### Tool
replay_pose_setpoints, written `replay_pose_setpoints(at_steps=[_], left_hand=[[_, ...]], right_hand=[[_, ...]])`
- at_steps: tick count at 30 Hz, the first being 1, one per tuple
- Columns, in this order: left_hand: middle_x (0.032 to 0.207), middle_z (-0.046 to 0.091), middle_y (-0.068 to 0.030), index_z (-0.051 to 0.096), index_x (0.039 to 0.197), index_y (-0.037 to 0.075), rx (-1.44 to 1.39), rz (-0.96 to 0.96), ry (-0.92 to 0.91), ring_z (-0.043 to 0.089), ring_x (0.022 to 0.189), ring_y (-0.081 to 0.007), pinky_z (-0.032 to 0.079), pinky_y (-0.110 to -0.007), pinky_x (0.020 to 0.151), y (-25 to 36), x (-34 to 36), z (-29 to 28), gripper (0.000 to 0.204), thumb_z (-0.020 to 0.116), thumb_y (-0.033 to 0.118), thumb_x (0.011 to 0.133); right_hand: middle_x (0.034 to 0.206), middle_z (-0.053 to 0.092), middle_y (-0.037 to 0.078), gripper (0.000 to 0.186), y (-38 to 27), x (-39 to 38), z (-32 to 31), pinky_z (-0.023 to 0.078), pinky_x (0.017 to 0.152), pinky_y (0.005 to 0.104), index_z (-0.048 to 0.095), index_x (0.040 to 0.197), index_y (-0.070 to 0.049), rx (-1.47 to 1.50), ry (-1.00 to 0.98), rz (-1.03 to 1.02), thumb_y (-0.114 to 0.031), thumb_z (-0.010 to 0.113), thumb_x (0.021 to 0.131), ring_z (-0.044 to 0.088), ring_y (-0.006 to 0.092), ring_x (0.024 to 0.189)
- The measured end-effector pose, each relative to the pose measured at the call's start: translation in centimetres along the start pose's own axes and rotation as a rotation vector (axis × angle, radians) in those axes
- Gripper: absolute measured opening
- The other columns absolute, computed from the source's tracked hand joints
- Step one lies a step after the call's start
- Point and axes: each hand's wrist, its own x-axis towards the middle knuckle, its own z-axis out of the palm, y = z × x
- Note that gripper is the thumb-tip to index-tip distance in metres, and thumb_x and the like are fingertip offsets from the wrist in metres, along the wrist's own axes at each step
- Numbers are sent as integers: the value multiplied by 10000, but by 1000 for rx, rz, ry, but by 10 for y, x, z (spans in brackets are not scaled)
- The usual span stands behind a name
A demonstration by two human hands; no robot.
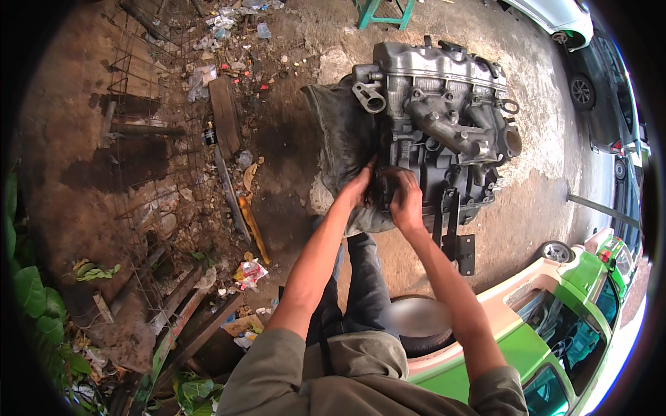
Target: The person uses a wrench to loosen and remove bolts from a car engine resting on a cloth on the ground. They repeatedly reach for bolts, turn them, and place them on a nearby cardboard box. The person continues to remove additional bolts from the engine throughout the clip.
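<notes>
A bare car engine block (444, 132), grey metal with a ribbed cover at its far side and a curved manifold (451, 132) on top, stands on the ground before me. My left hand (358, 188) reaches to the dark, shadowed left end of the block; its fingers are mostly hidden there. Close beside it, my right hand (406, 197) has its fingers curled in against the same end, and whatever they pinch is too dark to see. A grimy dark cloth or sack (340, 132) lies under and to the left of the engine. A black bracket (454, 236) juts from the block's near side.
On the left lie litter, a wire grid (132, 125), a wooden board (224, 114) and a yellow strip (253, 229). A green stool (383, 14) stands at the far side. To the right are a green vehicle (479, 360), a tyre (423, 343) and parked cars (603, 83).
</notes>
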Motion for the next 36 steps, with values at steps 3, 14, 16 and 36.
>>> replay_pose_setpoints(at_steps=[3,14,16,36], left_hand=[[1643,113,-152,130,1605,151,-13,-43,-25,179,1461,-403,232,-708,1025,9,-7,5,1053,298,874,858],[1687,93,-126,135,1620,165,-29,-72,110,95,1531,-398,128,-706,1123,1,17,14,1008,234,851,889],[1685,102,-127,139,1619,163,-10,-27,165,104,1530,-395,136,-700,1123,-11,31,11,1005,229,848,890],[1663,194,-141,169,1614,147,31,-77,163,189,1513,-364,218,-643,1130,-30,70,-16,978,184,822,908]], right_hand=[[1204,560,264,434,7,-10,16,399,1020,503,551,1173,35,-109,218,193,97,474,751,501,446,1164],[1122,476,320,419,24,-19,43,414,907,532,432,1255,122,-221,417,522,-48,519,881,512,501,1037],[1119,475,322,420,20,-16,44,415,903,534,434,1254,113,-239,396,571,-49,522,876,514,505,1034],[1158,458,287,595,-3,-10,33,384,1015,529,467,1233,62,-245,272,574,67,646,665,465,493,1145]])
